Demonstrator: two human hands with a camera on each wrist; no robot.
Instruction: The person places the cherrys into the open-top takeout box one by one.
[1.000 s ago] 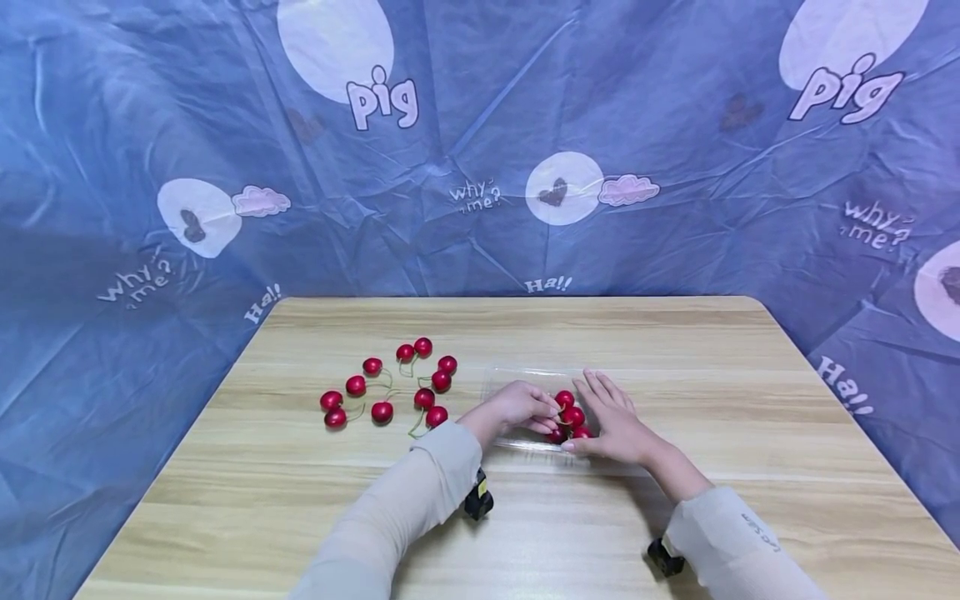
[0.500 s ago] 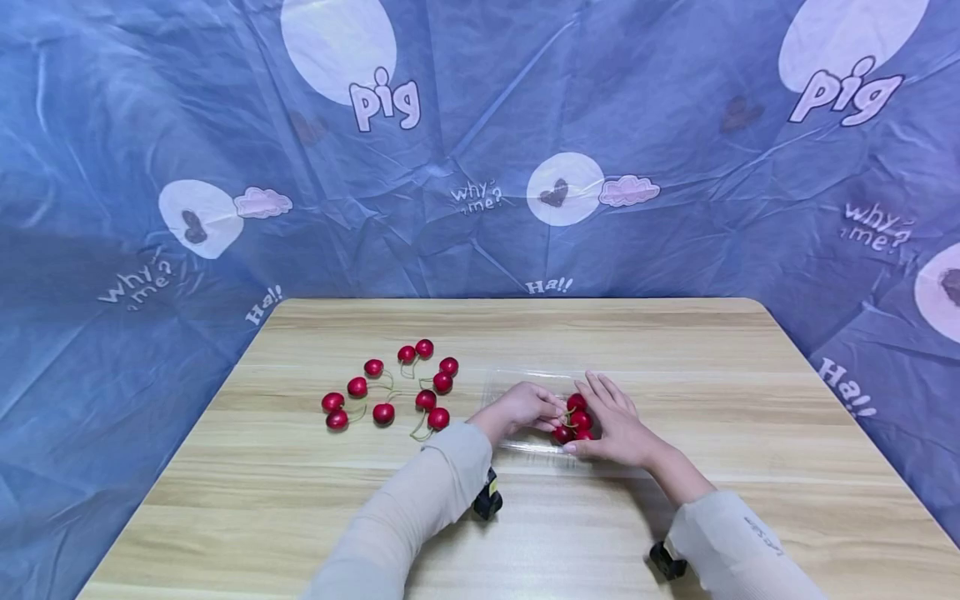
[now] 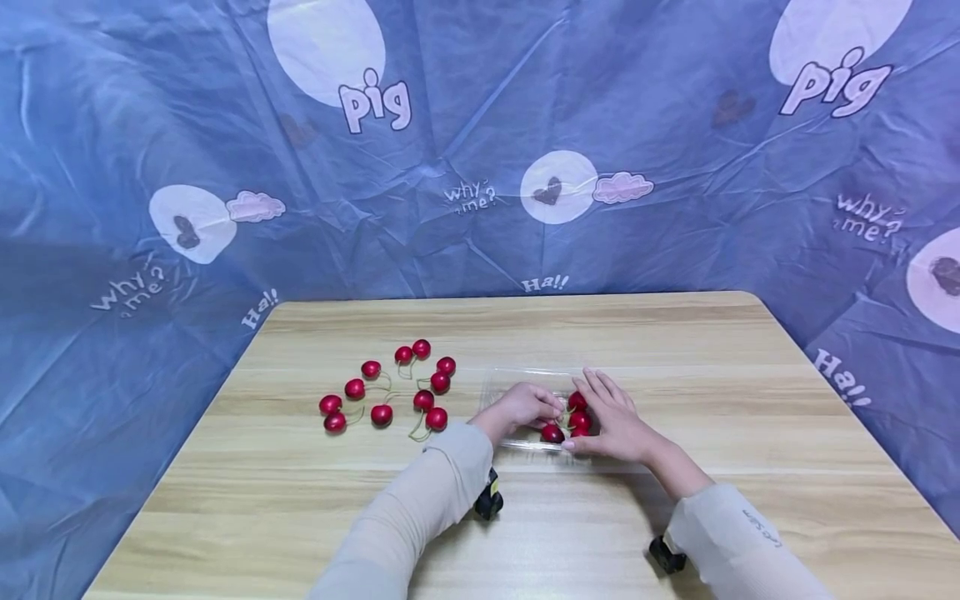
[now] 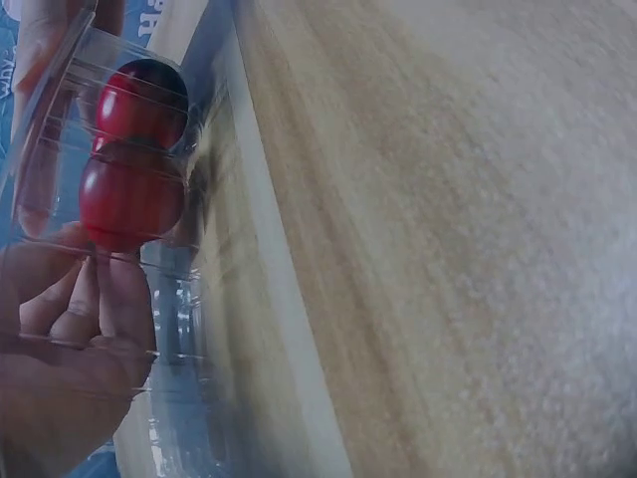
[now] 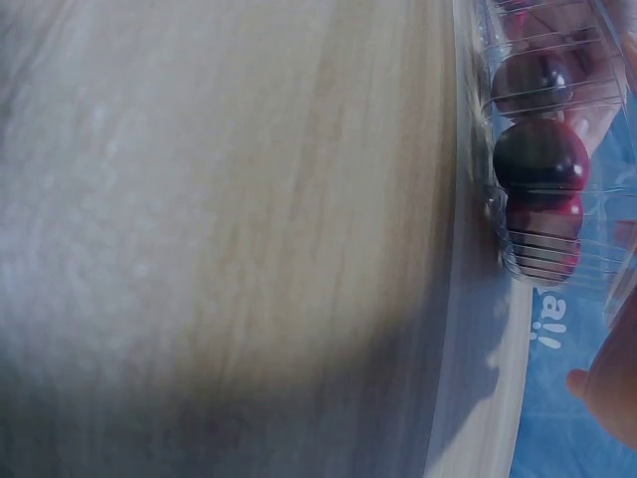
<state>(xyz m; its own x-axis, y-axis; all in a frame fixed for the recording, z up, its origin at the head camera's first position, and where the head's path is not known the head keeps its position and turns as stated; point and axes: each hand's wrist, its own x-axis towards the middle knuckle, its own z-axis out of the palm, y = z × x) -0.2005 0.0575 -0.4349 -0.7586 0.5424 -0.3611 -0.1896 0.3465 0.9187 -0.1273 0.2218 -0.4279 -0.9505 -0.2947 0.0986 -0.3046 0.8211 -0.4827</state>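
A clear plastic container (image 3: 525, 447) sits mid-table with several red cherries (image 3: 579, 419) gathered at its right end. One cherry (image 3: 552, 433) lies slightly left of the others, by the front wall. My left hand (image 3: 525, 406) reaches inside, thumb and fingers pinching a thin cherry stem. Through the clear wall, the left wrist view shows its fingertips right beside a cherry (image 4: 131, 197). My right hand (image 3: 618, 427) spreads around the container's right end, fingers extended along the back, thumb at the front. Dark red cherries (image 5: 540, 157) show behind the wall in the right wrist view.
Left of the container, several loose cherries (image 3: 382, 415) with green stems lie scattered, some in pairs. The wooden table (image 3: 585, 533) ends at a blue printed cloth (image 3: 420, 233) behind it. A small black camera (image 3: 489, 496) hangs under each wrist.
The left hand has shifted slightly right inside the container. The cherries there have moved toward the right end, with one now apart at the front. The right hand stays in place.
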